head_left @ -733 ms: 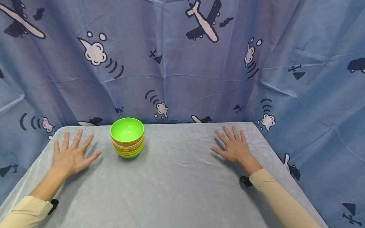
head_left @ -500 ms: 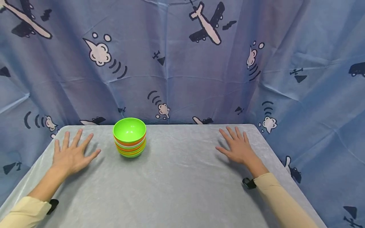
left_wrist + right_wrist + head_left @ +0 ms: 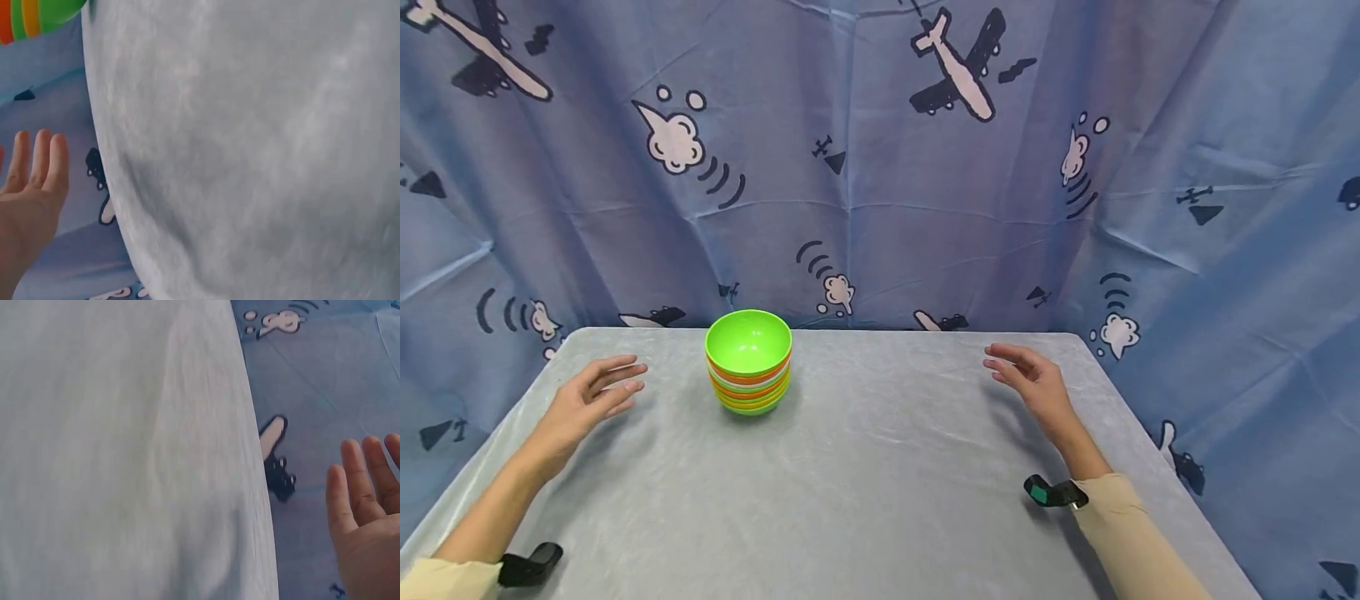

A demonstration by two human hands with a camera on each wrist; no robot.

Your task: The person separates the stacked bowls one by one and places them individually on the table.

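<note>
Near the back left of the table stands a stack of nested bowls (image 3: 749, 362), bright green on top with orange, white, yellow and green rims below. To its left my left hand (image 3: 583, 400) hovers over the cloth, palm turned inward, fingers relaxed and holding nothing. A corner of the bowl stack (image 3: 59, 12) shows at the top left of the left wrist view, apart from the left hand (image 3: 31, 200). On the far right my right hand (image 3: 1033, 383) is also raised and holds nothing. In the right wrist view the right hand (image 3: 369, 519) shows loosely extended fingers.
A grey cloth covers the table (image 3: 880, 475). Directly behind its back edge hangs a blue curtain (image 3: 910, 175) printed with planes and clouds, which also runs along the sides. Black wrist straps (image 3: 531, 565) sit at both cuffs.
Both hands have turned from palm-down with spread fingers to palms facing inward, fingers closer together. The view has shifted slightly; the bowl stack stays in place.
</note>
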